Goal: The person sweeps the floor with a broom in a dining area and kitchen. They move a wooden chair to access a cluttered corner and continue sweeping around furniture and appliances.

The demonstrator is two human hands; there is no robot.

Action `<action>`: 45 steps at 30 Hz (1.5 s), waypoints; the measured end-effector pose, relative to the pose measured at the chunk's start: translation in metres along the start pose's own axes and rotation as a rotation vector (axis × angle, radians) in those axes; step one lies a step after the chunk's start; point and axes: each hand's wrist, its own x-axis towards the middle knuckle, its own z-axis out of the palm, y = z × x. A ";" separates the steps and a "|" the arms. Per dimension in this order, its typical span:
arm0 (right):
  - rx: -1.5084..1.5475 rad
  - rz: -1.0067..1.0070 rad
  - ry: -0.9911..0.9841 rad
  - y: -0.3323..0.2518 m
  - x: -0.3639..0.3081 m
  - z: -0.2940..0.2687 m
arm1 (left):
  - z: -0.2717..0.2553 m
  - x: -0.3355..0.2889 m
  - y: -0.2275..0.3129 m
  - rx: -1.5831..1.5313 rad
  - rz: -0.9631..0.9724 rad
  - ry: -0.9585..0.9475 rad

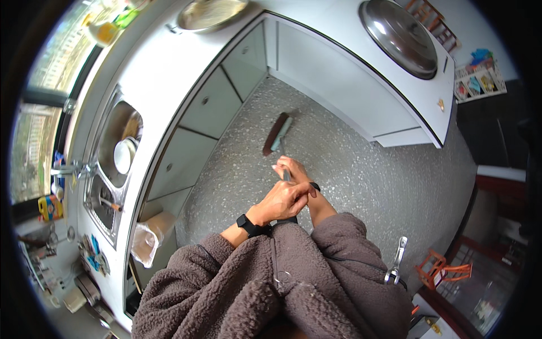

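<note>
The left hand comes in from the lower left, its wrist wearing a black watch. Its back faces up and its knuckles point to the right, with the fingers bent round the handle of a broom in a closed grasp; part of that wrap is hidden beneath the hand. The index finger reaches across toward the right wrist, and whether it touches there cannot be told.

The right hand is farther out, lower on the handle and nearer the broom head. Its forearm slants up and leftward from a fuzzy brown sleeve, with a black band at the wrist. The fingers curl leftward around the handle, closed on it rather than spread, though their undersides are out of sight. Both elbows are bent, and the forearms converge in front of the body.

The broom head, pale green with dark bristles, is on the speckled grey floor, short of the inner corner where the cabinets meet the white panel. It sits slantwise, nearer the cabinets' bottom edge than the panel's free end. A bin bag hangs at the counter's front edge, near the sink.
</note>
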 end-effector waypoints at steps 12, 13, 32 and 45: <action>0.003 0.000 0.308 0.024 -0.024 -0.062 | -0.025 0.060 0.029 -0.103 -0.050 -0.070; 0.011 -0.002 0.325 0.010 -0.012 -0.058 | -0.041 0.057 0.034 -0.074 -0.058 -0.037; 0.360 -0.028 0.267 -0.018 0.184 0.031 | -0.183 0.080 -0.084 -0.119 -0.036 -0.194; 0.099 -0.121 0.349 -0.060 0.241 -0.006 | -0.256 0.103 -0.045 -0.017 -0.028 -0.025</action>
